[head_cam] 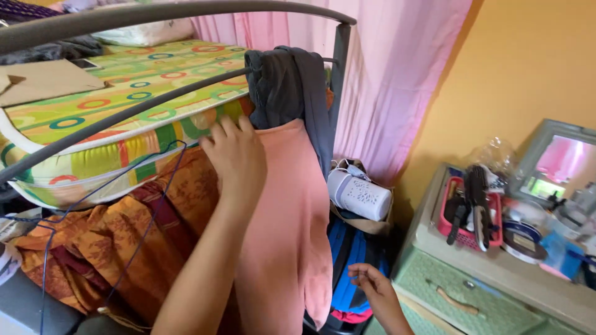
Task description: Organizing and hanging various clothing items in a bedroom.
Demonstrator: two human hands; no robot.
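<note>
Left hand (239, 158) presses the pink cloth (288, 229) on the bed rail (155, 102), fingers spread; right hand (372, 286) below hangs loosely open, empty. Right of it, a pink basket (444, 220) holds hairbrushes (477, 192).

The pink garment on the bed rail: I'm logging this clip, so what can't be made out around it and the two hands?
- Head view: how the pink garment hangs on the rail is hidden by the left hand and the grey cloth.
- Its hem is cut off by the bottom edge.
- Whether the right hand touches it is unclear.
- The items in the pink basket are too small and cluttered.
</note>
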